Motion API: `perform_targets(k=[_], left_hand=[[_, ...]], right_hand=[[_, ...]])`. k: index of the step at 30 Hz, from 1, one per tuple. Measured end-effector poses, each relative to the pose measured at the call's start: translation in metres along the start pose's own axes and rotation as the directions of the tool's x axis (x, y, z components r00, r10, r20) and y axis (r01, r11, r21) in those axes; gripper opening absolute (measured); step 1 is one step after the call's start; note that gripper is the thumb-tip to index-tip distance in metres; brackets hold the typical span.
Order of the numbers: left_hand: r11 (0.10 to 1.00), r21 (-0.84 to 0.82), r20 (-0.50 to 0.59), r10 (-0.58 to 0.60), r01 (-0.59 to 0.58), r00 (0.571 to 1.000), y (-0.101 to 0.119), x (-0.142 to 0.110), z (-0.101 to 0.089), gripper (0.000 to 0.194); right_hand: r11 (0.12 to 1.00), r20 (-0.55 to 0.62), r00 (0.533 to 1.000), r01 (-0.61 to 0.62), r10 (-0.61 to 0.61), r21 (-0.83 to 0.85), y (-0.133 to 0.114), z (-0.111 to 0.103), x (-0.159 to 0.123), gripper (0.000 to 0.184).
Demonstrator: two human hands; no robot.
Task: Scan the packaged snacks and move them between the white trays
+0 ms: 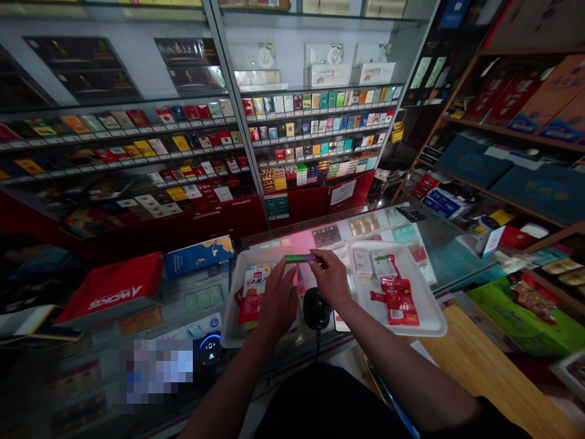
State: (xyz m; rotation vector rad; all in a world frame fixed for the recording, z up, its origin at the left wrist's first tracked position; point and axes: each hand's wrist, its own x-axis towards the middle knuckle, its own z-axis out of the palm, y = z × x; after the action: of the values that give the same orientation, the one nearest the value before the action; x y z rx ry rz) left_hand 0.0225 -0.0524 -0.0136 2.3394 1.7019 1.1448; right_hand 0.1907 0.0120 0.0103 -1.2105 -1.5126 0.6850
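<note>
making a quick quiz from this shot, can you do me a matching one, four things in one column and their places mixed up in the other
1. red box
2. green and purple stick
3. black device
4. wooden surface

A. right of the right white tray
B. in the fingers
C. left of the left white tray
D. between the trays

Pairs: 1-C, 2-B, 3-D, 4-A

Glass-topped display counter (457, 244) w/ lit glass shelves (320, 113) behind, wooden shelving (507, 137) on far R side.

Two hands (280, 300) — two white trays (429, 314) — one calculator (411, 213).
</note>
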Motion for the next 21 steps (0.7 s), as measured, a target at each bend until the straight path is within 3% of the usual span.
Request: perform_targets(k=[5,12,16,21], left_hand=[[0.994,0.093,0.05,0.056,-0.06,0.997,0.009,0.004,0.006,0.051],[0.987,0.152,0.117,0.03,-0.048,0.993,0.011,0.004,0.011,0.063],[0.99,0.141,0.091,-0.001,-0.012,0.996,0.007,0.001,0.019,0.061],[0.995,0.082,0.056,-0.065,0.061,0.996,0.006,0.001,0.026,0.062]], right_hand=[[0.984,-0.015,0.988,-0.148,0.15,0.094,0.02,-0.007,0.001,0.032],[0.924,0.034,0.943,-0.331,0.331,0.193,0.042,-0.012,0.0,0.029],[0.913,0.083,0.938,-0.347,0.337,0.215,0.044,-0.015,-0.004,0.03],[0.949,0.118,0.959,-0.273,0.256,0.156,0.041,-0.018,-0.01,0.035]])
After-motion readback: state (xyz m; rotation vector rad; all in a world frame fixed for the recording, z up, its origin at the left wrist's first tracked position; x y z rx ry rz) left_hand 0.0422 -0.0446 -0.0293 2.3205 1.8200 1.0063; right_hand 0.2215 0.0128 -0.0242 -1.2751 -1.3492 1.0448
